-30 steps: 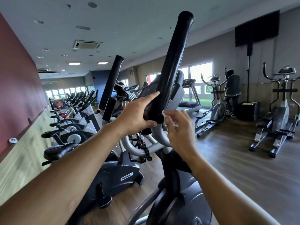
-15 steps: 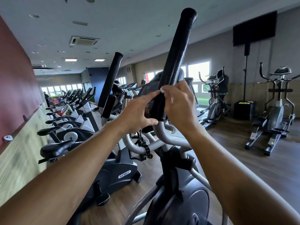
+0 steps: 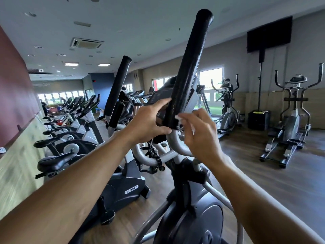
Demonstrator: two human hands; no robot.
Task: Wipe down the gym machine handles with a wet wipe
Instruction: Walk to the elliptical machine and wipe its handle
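A long black foam handle (image 3: 189,67) of the elliptical machine rises straight ahead, tilted right. My left hand (image 3: 147,122) grips its lower end, thumb below and forefinger along the left side. My right hand (image 3: 200,132) is just right of the handle's base, pinching a small white wet wipe (image 3: 178,118) against the foam. Most of the wipe is hidden in my fingers. A second black handle (image 3: 118,85) stands further left and behind.
A row of Spirit exercise bikes (image 3: 123,182) runs along the red wall at left. Two ellipticals (image 3: 290,120) stand across the wooden floor at right, beside a black box (image 3: 258,120). The machine's console (image 3: 163,93) sits behind the handle.
My right hand slid up the handle with the wipe half a second ago and has now come back down to the handle's base. My left hand kept its grip.
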